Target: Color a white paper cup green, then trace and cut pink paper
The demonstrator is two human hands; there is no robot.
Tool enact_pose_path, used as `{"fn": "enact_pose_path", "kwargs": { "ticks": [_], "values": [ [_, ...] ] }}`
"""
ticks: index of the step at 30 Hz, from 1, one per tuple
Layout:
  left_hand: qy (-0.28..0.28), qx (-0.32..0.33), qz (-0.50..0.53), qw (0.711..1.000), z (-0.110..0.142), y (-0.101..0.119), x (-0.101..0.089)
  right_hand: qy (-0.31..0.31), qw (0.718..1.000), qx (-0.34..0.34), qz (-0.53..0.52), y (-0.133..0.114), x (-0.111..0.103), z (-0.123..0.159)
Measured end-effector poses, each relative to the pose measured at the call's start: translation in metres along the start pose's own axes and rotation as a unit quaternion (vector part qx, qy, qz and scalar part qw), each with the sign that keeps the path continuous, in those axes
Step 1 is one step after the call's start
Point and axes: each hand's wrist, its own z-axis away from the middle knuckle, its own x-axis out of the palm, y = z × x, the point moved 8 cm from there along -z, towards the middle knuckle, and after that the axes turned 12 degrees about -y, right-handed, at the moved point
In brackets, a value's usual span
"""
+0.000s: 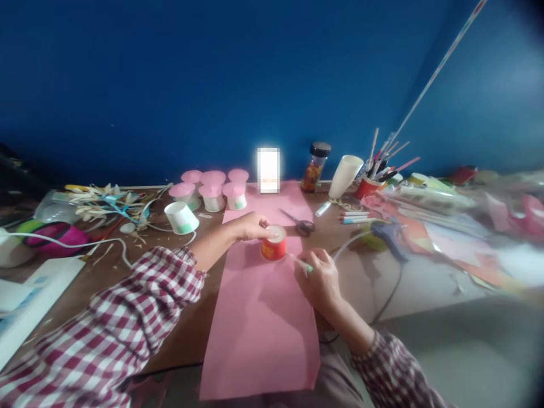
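My left hand (251, 226) reaches in from the left, its thumb and fingers closed on a small red paper cup (273, 249) with yellow marks. The cup stands upside down, pale base up, on a long sheet of pink paper (263, 317). Just right of the cup, my right hand (321, 277) is closed on a slim, pale, pen-like tool (301, 262) with a green part. The tool's tip points at the cup's lower rim; whether it touches I cannot tell. Behind the cup lie dark-handled scissors (304, 228).
Several white cups topped with pink discs (212, 190) stand at back left, near a tilted white cup (182, 218). A jar (315, 167), a tall white cup (345, 175) and a red cup of brushes (369, 186) are at back right. A glue gun (389, 238) lies right.
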Motion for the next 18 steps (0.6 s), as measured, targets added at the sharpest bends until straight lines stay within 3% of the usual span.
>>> {"fn": "enact_pose_path", "kwargs": {
  "ticks": [18],
  "values": [
    [0.008,-0.01,-0.005,1.0,0.002,0.001,0.0,0.005,1.0,-0.014,-0.01,-0.019,-0.001,0.015]
  ]
}}
